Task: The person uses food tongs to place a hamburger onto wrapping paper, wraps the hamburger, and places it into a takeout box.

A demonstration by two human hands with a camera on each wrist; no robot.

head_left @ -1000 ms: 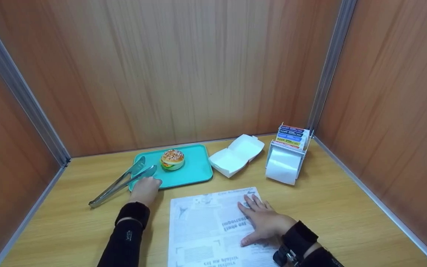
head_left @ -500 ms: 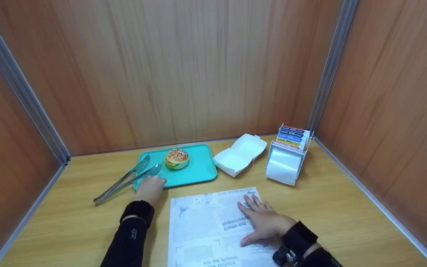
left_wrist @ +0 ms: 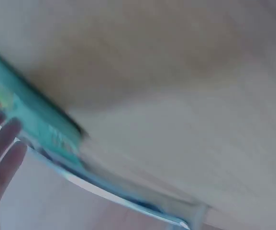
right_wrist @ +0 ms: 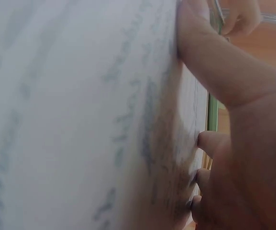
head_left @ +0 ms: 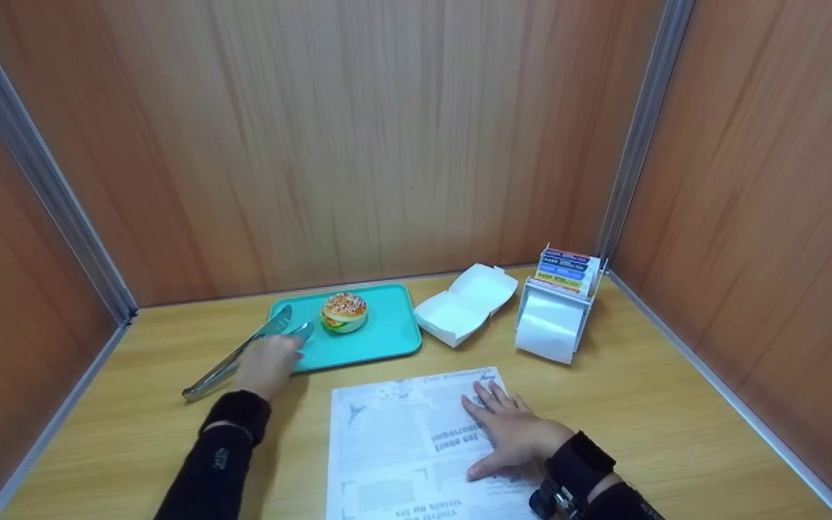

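My left hand (head_left: 269, 365) hovers over the metal tongs (head_left: 217, 375) at the front left corner of the turquoise tray (head_left: 383, 347). In the blurred left wrist view its fingers (left_wrist: 6, 153) are extended beside the tongs (left_wrist: 104, 189), gripping nothing. The tongs lie with their tips on the tray and their handle end on the table. A burger (head_left: 344, 312) with a seeded bun sits on the tray. My right hand (head_left: 513, 433) rests spread on a printed sheet of paper (head_left: 387, 440); the right wrist view has its thumb (right_wrist: 209, 52) pressed to the paper.
Right of the tray stands an unfolded white burger box (head_left: 452, 310). Farther right is a dispenser (head_left: 553, 310) holding a white roll and coloured labels. Wood-grain panels (head_left: 409, 144) enclose the table (head_left: 647, 404) at the back and both sides.
Tray, burger, tongs and box shifted slightly right while my left hand was at the tray's front edge. That hand has since come away leftward, over the tongs. My right hand stayed put.
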